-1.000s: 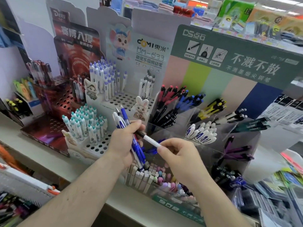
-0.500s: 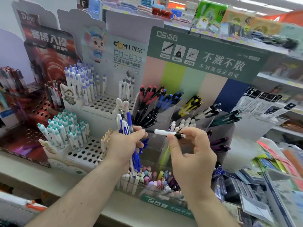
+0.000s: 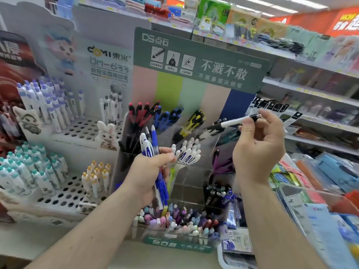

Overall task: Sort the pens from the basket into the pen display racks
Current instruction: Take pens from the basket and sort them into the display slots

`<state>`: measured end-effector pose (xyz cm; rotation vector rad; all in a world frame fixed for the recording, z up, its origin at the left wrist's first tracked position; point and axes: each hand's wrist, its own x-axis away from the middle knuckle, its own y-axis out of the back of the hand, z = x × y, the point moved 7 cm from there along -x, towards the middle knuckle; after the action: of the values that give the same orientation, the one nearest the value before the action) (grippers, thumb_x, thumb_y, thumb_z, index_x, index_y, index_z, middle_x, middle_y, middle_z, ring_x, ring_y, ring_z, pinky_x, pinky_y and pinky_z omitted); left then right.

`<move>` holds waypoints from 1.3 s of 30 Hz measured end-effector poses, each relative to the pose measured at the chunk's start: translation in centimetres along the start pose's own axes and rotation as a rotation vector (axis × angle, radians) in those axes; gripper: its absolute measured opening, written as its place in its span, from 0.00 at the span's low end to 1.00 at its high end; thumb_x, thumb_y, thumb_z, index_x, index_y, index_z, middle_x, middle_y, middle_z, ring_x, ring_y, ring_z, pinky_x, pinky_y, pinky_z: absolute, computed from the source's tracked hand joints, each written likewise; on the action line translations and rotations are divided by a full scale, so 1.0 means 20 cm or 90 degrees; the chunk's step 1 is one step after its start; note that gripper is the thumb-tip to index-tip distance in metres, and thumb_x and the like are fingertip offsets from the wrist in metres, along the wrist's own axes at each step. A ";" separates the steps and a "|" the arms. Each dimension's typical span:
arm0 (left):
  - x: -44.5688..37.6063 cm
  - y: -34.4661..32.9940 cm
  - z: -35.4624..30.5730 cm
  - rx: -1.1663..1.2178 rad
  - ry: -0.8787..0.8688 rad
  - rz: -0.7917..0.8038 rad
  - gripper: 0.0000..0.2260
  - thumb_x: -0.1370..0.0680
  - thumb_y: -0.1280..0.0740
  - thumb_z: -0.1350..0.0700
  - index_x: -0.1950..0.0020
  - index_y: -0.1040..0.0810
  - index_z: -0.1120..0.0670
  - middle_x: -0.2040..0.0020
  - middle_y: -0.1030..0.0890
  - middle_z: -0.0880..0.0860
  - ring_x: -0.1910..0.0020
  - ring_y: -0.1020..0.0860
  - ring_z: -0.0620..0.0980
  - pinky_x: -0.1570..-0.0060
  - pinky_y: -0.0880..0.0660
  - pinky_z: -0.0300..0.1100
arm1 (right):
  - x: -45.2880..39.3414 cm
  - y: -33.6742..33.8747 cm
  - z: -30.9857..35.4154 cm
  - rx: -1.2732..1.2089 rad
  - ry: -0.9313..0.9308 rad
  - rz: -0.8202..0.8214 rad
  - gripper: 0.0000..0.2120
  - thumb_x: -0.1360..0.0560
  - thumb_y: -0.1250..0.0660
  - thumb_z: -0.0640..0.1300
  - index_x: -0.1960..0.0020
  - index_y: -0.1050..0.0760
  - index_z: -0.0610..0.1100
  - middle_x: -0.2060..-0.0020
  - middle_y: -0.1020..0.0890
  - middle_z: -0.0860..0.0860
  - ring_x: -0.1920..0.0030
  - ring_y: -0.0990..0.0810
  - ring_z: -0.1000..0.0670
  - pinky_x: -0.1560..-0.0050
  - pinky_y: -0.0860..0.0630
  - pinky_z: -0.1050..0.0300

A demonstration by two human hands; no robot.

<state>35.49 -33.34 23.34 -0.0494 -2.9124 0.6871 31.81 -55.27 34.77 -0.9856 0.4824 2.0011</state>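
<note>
A white pen with black ends [image 3: 236,122] lies near-level above the clear compartment rack [image 3: 194,171]; blue-and-white pens [image 3: 153,152] stand bunched before it.

Your white pen [image 3: 232,122] looks like smooth glossy plastic; the clear rack [image 3: 196,171] is shiny acrylic, its green header card [image 3: 213,55] matt.

- A pale surface [image 3: 23,247] runs along the bottom left.
- Store shelves [image 3: 310,94] on the right carry blurred packaged goods.
- An orange banner [image 3: 334,22] hangs at the top right.
- Ceiling strip lights [image 3: 258,1] glow overhead.
</note>
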 end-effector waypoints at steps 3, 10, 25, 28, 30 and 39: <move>-0.02 -0.02 0.00 0.003 -0.003 0.012 0.03 0.23 0.34 0.65 0.53 0.23 0.58 0.67 0.20 0.53 0.74 0.31 0.49 0.76 0.31 0.38 | -0.09 -0.03 -0.03 0.040 0.028 -0.015 0.11 0.21 0.34 0.45 0.40 0.23 0.44 0.57 0.18 0.51 0.61 0.19 0.48 0.58 0.20 0.50; -0.02 -0.01 -0.01 0.011 0.011 0.010 0.04 0.23 0.34 0.66 0.54 0.22 0.58 0.66 0.19 0.54 0.75 0.30 0.47 0.76 0.30 0.37 | -0.12 -0.25 -0.10 0.097 0.016 0.115 0.11 0.23 0.31 0.43 0.41 0.20 0.45 0.59 0.17 0.52 0.61 0.21 0.52 0.56 0.24 0.59; 0.00 0.05 0.01 -0.001 0.030 0.035 0.05 0.24 0.33 0.67 0.55 0.22 0.57 0.64 0.22 0.56 0.74 0.29 0.46 0.75 0.31 0.38 | -0.08 -0.43 -0.19 0.357 -0.028 0.309 0.10 0.24 0.32 0.49 0.46 0.16 0.49 0.47 0.18 0.50 0.40 0.28 0.44 0.42 0.38 0.52; 0.02 0.04 0.03 -0.026 0.041 0.097 0.05 0.24 0.33 0.67 0.53 0.21 0.58 0.65 0.26 0.57 0.74 0.31 0.47 0.74 0.31 0.39 | -0.01 -0.33 -0.03 0.214 0.048 0.173 0.07 0.26 0.32 0.44 0.52 0.16 0.46 0.55 0.18 0.51 0.49 0.23 0.49 0.46 0.31 0.55; 0.04 0.01 0.05 -0.056 0.055 0.158 0.06 0.26 0.30 0.66 0.51 0.22 0.59 0.68 0.26 0.54 0.73 0.31 0.47 0.74 0.31 0.39 | 0.09 -0.32 0.03 0.099 -0.006 0.239 0.06 0.26 0.31 0.40 0.58 0.19 0.50 0.63 0.19 0.57 0.58 0.22 0.56 0.54 0.25 0.60; 0.17 -0.02 0.16 0.097 0.230 0.393 0.03 0.33 0.30 0.58 0.63 0.20 0.57 0.68 0.25 0.49 0.75 0.31 0.43 0.72 0.32 0.36 | 0.62 -0.41 0.05 -0.117 -0.425 0.795 0.07 0.23 0.29 0.45 0.58 0.16 0.44 0.72 0.20 0.47 0.70 0.24 0.53 0.62 0.25 0.57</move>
<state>31.56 -34.84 21.19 -0.9731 -2.4712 0.8671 33.79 -43.56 25.89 0.0755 0.5946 3.3204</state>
